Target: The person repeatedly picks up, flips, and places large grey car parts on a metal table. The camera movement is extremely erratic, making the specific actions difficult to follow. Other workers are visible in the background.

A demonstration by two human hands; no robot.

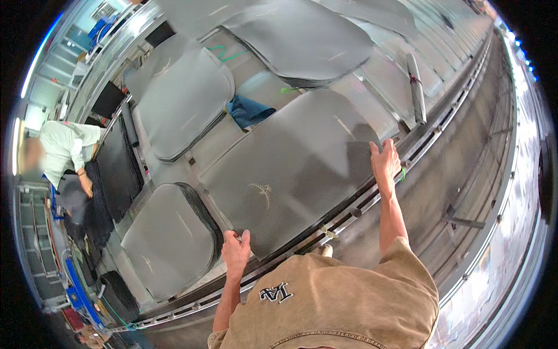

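A stack of grey fabric panels (296,170), its top piece printed with a gold emblem and small lettering, lies on the long table in front of me. At the stack's lower left corner is my left hand (236,252), thumb raised and fingers at the edge. My right hand (385,163) is at the right end of the stack, its fingers bent along the edge. Whether either hand pinches a panel is not clear. Next to my left hand lies another stack of rounded grey panels (168,240).
More grey panel stacks (185,104) (305,39), a blue cloth (249,112) and a tied grey roll (416,89) lie across the table. A metal rail (340,218) runs along its near edge. At the far left, a co-worker (69,148) reaches over dark fabric (117,170).
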